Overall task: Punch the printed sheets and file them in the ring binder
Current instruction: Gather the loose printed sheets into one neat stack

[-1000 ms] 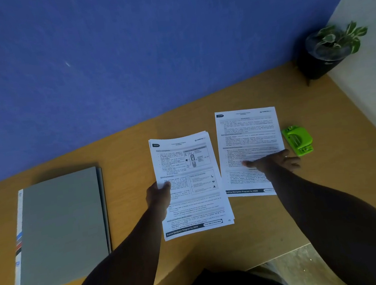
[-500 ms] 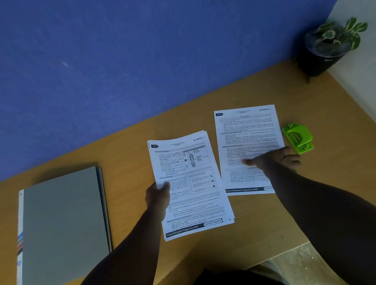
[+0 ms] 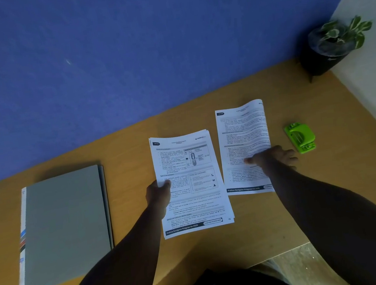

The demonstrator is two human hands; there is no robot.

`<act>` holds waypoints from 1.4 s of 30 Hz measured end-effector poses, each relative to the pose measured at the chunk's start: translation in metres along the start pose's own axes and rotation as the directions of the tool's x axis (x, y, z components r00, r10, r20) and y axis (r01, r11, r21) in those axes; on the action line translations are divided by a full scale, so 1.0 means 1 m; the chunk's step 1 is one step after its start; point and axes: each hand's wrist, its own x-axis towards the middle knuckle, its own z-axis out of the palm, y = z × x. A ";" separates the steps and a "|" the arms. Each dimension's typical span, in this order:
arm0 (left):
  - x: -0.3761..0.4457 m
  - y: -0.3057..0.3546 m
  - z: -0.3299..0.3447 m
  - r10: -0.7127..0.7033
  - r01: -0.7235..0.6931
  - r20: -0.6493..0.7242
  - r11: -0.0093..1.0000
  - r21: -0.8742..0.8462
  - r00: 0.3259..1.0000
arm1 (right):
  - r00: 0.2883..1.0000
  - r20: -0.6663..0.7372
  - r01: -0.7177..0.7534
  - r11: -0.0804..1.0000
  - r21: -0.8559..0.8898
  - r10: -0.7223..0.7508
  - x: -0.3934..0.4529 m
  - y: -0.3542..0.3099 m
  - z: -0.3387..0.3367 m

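Observation:
A stack of printed sheets (image 3: 188, 166) lies in the middle of the wooden desk (image 3: 124, 150). My left hand (image 3: 158, 192) pinches its left edge. To the right, a single printed sheet (image 3: 243, 135) has its right side curled up off the desk. My right hand (image 3: 273, 158) grips that sheet at its right edge, thumb on top. A small green hole punch (image 3: 300, 137) sits just right of the sheet. The closed grey ring binder (image 3: 62, 226) lies flat at the far left.
A dark pot with a green plant (image 3: 331, 46) stands in the back right corner. A blue wall runs along the desk's far edge and a pale wall along its right side. The desk's front edge is close to my body.
The single sheet lay flat under my right hand before. Now my right hand has taken hold of its right edge and lifted that side, curling it up. The left hand has stayed put.

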 end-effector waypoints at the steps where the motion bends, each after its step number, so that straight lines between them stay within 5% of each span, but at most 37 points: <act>1: 0.000 0.000 -0.001 0.005 -0.005 0.000 1.000 0.003 1.000 | 1.000 -0.022 -0.007 1.000 -0.012 0.006 0.000 -0.003 0.001; 6: 0.000 -0.001 -0.003 -0.002 0.002 -0.002 1.000 -0.001 1.000 | 0.986 -0.044 0.163 0.973 0.163 -0.158 -0.002 -0.011 0.007; 12: -0.003 -0.001 -0.005 -0.005 0.005 0.008 1.000 -0.018 1.000 | 0.908 0.000 0.346 0.751 0.562 -0.418 -0.011 -0.020 -0.001; 16: -0.004 -0.002 -0.006 -0.014 0.015 0.014 0.999 -0.031 1.000 | 0.851 0.155 0.188 0.567 0.802 -0.502 -0.017 -0.027 -0.015; 20: -0.006 -0.002 -0.006 -0.015 0.016 0.011 0.999 -0.045 1.000 | 0.678 0.337 -0.012 0.448 0.894 -0.654 -0.019 -0.032 -0.026; 25: -0.007 -0.004 -0.005 -0.034 0.039 0.046 0.994 -0.103 0.998 | 0.574 0.473 0.019 0.588 0.808 -0.668 -0.034 -0.032 -0.016; 34: -0.011 -0.002 -0.007 -0.039 0.079 0.182 0.972 -0.221 0.983 | 0.733 0.404 0.291 0.789 0.541 -0.548 -0.056 -0.018 0.045; 42: -0.022 0.001 -0.007 0.044 0.030 0.240 0.955 -0.295 0.970 | 0.716 0.406 0.417 0.815 0.402 -0.567 -0.064 -0.014 0.052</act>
